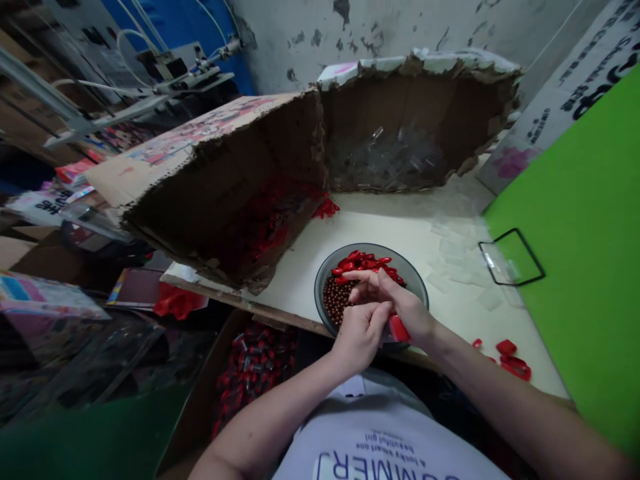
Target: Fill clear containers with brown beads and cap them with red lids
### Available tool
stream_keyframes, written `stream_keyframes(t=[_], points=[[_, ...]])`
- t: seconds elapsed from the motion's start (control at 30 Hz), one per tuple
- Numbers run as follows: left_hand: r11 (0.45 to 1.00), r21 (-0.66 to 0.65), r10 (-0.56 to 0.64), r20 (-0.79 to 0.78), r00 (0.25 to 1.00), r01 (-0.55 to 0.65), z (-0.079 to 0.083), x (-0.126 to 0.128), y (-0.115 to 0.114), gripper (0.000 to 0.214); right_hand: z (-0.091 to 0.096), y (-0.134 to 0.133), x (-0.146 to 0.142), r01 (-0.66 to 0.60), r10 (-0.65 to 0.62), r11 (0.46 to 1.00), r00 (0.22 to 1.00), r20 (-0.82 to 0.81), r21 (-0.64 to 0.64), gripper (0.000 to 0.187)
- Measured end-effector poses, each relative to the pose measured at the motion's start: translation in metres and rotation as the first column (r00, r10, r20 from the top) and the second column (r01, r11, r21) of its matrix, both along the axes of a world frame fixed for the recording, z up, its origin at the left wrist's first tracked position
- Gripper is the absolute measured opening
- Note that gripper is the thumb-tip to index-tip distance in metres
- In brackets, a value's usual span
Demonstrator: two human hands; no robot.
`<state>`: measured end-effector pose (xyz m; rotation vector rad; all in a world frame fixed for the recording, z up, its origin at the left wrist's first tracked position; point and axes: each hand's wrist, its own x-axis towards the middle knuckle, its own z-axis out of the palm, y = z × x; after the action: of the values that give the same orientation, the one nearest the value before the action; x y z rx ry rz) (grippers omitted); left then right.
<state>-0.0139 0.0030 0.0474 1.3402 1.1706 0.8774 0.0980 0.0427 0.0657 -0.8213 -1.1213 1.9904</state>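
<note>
A grey bowl (320, 293) on the table holds brown round beads (336, 303) and glossy red pieces (365, 259). Over its near side, my left hand (357, 333) is closed, thumb pressed against bent fingers. A small red-and-clear container (399, 329) shows below that thumb, beside my right palm; my left fingers appear to hold it, though its clear end is partly hidden. My right hand (400, 303) reaches across the bowl with fingers apart and slightly bent, close to the left fist and above the beads.
A cut cardboard box (210, 153) with red pieces stands left; another box (480, 113) behind holds clear parts. Flat clear pieces (453, 250) and a few red parts (515, 367) lie right, beside a green panel (580, 267). Red-and-clear containers (255, 360) fill a carton below.
</note>
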Motion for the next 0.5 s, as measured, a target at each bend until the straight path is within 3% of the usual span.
stream_keyframes(t=[0.17,0.23,0.37,0.43,0.5], points=[[0.994,0.112,0.024,-0.183,0.983,-0.004,-0.005,-0.001,-0.002,0.046,-0.015,-0.008,0.000,0.113,-0.113,0.994,0.994,0.002,-0.005,0.046],[0.998,0.058,-0.022,-0.172,0.985,0.033,-0.011,-0.002,0.000,0.047,-0.021,-0.011,-0.004,0.185,-0.184,0.982,0.983,0.024,-0.039,0.046],[0.990,-0.118,-0.077,-0.005,0.997,0.076,-0.024,-0.007,0.000,0.052,-0.025,-0.014,-0.009,0.264,-0.270,0.959,0.962,-0.046,-0.103,0.054],[0.986,-0.167,0.020,0.023,1.000,-0.016,-0.030,-0.019,-0.003,0.055,-0.029,-0.007,0.004,0.287,-0.290,0.957,0.954,-0.076,-0.054,0.057],[0.954,-0.180,0.237,-0.037,0.971,-0.240,-0.038,-0.047,-0.009,0.057,-0.044,0.007,0.036,0.373,-0.380,0.922,0.924,0.051,0.107,0.051]])
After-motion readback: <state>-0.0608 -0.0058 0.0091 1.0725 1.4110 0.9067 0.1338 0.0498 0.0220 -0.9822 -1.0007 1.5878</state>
